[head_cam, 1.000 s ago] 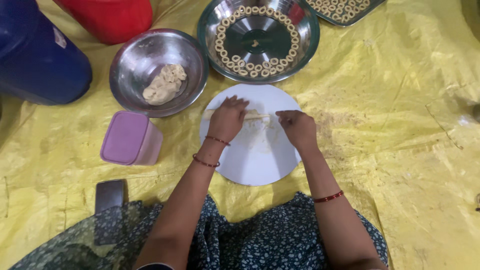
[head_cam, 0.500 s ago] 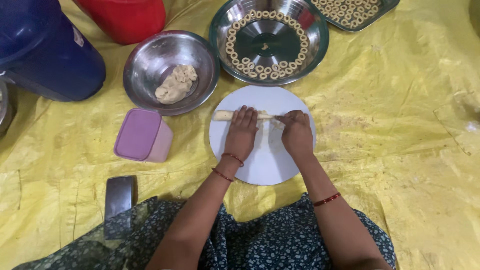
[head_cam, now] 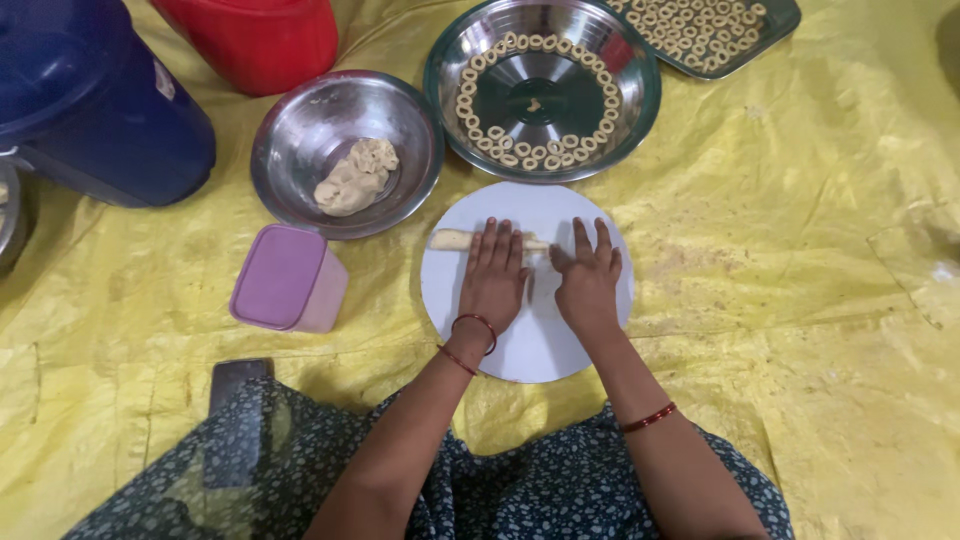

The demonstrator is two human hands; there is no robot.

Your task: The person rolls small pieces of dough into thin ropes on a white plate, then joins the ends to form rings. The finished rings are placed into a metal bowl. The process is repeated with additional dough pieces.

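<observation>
While both palms press flat on the round white board (head_cam: pixel 590 345) at the centre of the frame, I can see that the dough rope (head_cam: pixel 452 239) has grown longer than it was a second ago. Back then it was a short stick pinched between fingertips near the top of the board; half a second ago it already reached out leftward; now its pale end pokes past the left hand (head_cam: pixel 493 277) almost to the board's left rim. The right hand (head_cam: pixel 587 277) lies just beside the left, and the rope runs under both sets of fingers, so most of its length is hidden from me.

Neither hand grips anything. The fingers of both are straight and spread, laid flat over the rope, which I read as rolling pressure and not a hold. I judge the rope is being thinned and stretched across the board.

Around the board, on the yellow sheet (head_cam: pixel 800 200): a steel bowl (head_cam: pixel 290 170) at upper left with a lump of dough (head_cam: pixel 355 178), a steel plate (head_cam: pixel 640 100) at top centre ringed with small dough rings (head_cam: pixel 480 125), and a tray (head_cam: pixel 780 25) with more rings at the top right edge. A lilac lidded box (head_cam: pixel 285 280) sits left of the board, a blue drum (head_cam: pixel 90 100) and red tub (head_cam: pixel 260 40) at upper left.
</observation>
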